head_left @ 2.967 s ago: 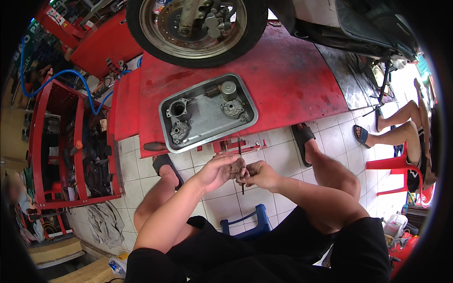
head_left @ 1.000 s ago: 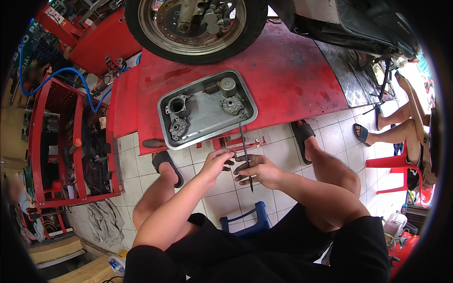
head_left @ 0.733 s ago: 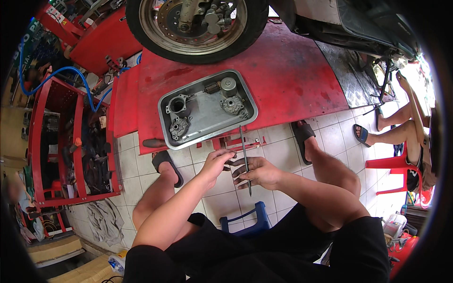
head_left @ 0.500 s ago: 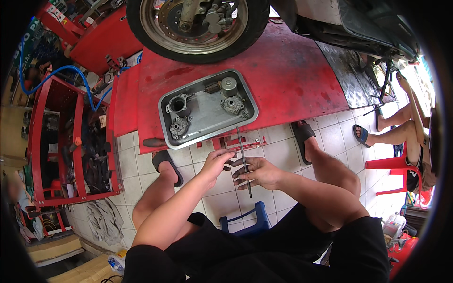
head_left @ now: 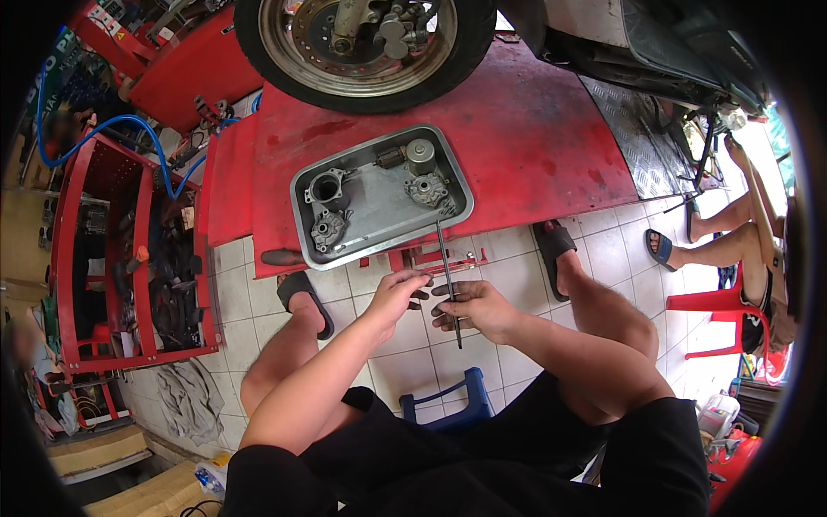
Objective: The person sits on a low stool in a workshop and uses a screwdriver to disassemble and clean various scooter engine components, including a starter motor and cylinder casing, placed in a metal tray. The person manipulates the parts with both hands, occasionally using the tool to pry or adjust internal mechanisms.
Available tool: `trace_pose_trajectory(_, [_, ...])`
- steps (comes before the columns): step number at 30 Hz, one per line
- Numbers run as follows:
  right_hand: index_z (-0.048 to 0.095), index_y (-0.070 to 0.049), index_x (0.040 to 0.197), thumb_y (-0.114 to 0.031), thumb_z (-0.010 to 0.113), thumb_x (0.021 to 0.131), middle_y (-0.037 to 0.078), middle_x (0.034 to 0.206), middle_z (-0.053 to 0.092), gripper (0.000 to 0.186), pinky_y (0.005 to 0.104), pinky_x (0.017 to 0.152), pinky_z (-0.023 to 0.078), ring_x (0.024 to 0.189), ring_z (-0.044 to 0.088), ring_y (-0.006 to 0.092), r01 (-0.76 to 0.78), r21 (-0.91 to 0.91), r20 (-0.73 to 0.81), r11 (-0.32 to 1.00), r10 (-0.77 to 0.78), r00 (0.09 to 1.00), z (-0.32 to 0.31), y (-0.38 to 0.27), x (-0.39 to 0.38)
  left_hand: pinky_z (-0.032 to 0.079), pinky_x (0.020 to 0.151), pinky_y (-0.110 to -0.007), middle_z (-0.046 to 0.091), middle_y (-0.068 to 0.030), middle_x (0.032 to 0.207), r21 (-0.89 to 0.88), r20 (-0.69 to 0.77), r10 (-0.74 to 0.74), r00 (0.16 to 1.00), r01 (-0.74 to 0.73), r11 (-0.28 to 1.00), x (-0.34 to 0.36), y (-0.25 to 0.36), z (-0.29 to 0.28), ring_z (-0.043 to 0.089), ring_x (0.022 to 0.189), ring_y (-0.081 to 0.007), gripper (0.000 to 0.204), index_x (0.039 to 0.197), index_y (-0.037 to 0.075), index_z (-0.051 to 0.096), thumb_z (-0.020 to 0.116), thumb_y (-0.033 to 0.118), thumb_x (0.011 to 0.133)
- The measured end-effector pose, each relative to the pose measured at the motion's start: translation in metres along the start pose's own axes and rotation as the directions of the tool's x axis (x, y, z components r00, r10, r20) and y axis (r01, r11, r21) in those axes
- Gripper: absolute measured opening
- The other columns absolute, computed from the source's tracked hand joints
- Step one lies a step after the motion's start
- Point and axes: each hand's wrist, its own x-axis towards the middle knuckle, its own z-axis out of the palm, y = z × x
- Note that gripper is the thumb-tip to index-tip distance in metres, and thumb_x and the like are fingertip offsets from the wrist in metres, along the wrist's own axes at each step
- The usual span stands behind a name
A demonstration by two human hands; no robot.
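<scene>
My right hand (head_left: 469,310) grips a long, thin dark rod (head_left: 451,284), which runs upright in the picture, its upper end by the near rim of the steel tray. Just left of it, my left hand (head_left: 401,297) has blackened fingertips drawn together; whatever they may pinch is too small to make out. The steel tray (head_left: 372,236) rests on the red lift platform (head_left: 534,146). Inside are a cylindrical metal housing (head_left: 327,191), a cast pump-like part (head_left: 327,230), a second cast part (head_left: 426,189), a silver canister (head_left: 420,155) and a small dark part (head_left: 389,159).
A motorbike wheel (head_left: 362,86) stands above the tray. Left are a red tool cart (head_left: 146,336) and a blue hose (head_left: 129,119). A grey rag (head_left: 185,401) lies on the floor, a blue stool (head_left: 469,388) between my legs. Another person's legs (head_left: 715,250) show beside a red chair (head_left: 706,302).
Three seconds ago both hands were bunched together on the rod; now they are apart, the left off it. The rod has shifted slightly right, tilted a little and moved up and down slightly.
</scene>
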Motion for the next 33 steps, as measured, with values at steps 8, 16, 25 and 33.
trace_pose_trajectory(8, [0.058, 0.001, 0.124, -0.005, 0.059, 0.096, 0.017, 0.104, 0.068, 0.029, 0.0418, 0.088, 0.057, 0.101, 0.068, 0.0269, 0.017, 0.009, 0.038, 1.0, -0.017, 0.999, -0.003, 0.006, 0.003, 0.048, 0.078, -0.031, 0.068, -0.0035, 0.104, 0.015, 0.011, -0.009, 1.0, 0.008, 1.0, -0.001, 0.003, 0.0, 0.061, 0.09, -0.014, 0.028, 0.113, 0.006, 0.067, 0.06, 0.025, 0.094])
trace_pose_trajectory(16, [0.058, 0.002, 0.126, -0.012, 0.061, 0.097, 0.016, 0.103, 0.067, 0.032, 0.0416, 0.083, 0.059, 0.093, 0.07, 0.0285, -0.073, -0.028, -0.059, 0.997, 0.071, 0.996, 0.003, -0.002, -0.004, 0.048, 0.078, -0.03, 0.067, -0.0035, 0.105, -0.005, 0.025, -0.006, 1.0, 0.006, 1.0, 0.002, 0.0, -0.002, 0.06, 0.091, -0.0129, 0.03, 0.116, 0.006, 0.067, 0.06, 0.025, 0.094])
trace_pose_trajectory(25, [0.057, 0.005, 0.122, -0.01, 0.06, 0.096, 0.016, 0.103, 0.068, 0.03, 0.0388, 0.085, 0.058, 0.095, 0.069, 0.0267, -0.032, -0.031, 0.045, 0.999, 0.033, 0.998, -0.003, 0.002, 0.0, 0.049, 0.078, -0.03, 0.067, -0.0042, 0.107, -0.004, 0.037, -0.021, 0.999, 0.021, 1.0, 0.0, 0.004, 0.001, 0.06, 0.091, -0.0135, 0.032, 0.116, 0.004, 0.065, 0.06, 0.027, 0.094])
trace_pose_trajectory(33, [0.055, 0.003, 0.128, -0.016, 0.059, 0.099, 0.014, 0.103, 0.069, 0.035, 0.0393, 0.082, 0.057, 0.091, 0.071, 0.0246, -0.06, -0.049, -0.008, 0.997, 0.06, 0.998, 0.001, -0.003, -0.003, 0.049, 0.078, -0.031, 0.066, -0.0042, 0.107, -0.021, 0.05, -0.021, 0.999, 0.022, 1.0, -0.001, 0.003, 0.001, 0.06, 0.091, -0.0146, 0.031, 0.114, 0.005, 0.065, 0.06, 0.027, 0.094])
